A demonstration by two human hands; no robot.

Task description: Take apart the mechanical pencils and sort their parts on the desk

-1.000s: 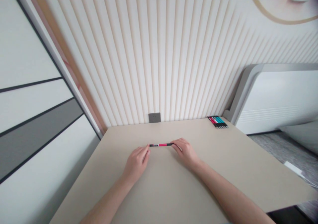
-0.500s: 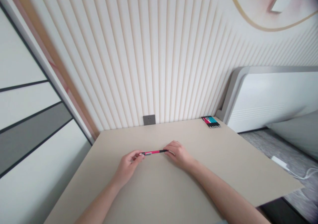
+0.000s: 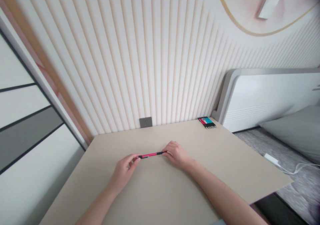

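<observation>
Pen (image 3: 150,155), pink with black ends: where do I enter it?

– Item one, held level between the two grips and spanning the gap from one to the other. On my feed the left hand (image 3: 123,171) pinches its left end with thumb and fingertips pressed together. The right hand (image 3: 178,155) pinches its right end the same way, knuckles up.

– Resting on anything?

– It sits low over the table (image 3: 160,195), a plain beige top. I cannot tell whether it touches.

– Beyond the grips?

– Item two, a row of pens (image 3: 207,122), pink and teal, side by side. They lie well apart from the right hand, far to its right at the table's back edge. Item three, a grey wall socket (image 3: 145,121), straight behind the left grip, just above the table edge. Item four, the slatted wall (image 3: 150,62) behind it all. Item five, a white headboard (image 3: 262,98), past the row of pens.
</observation>
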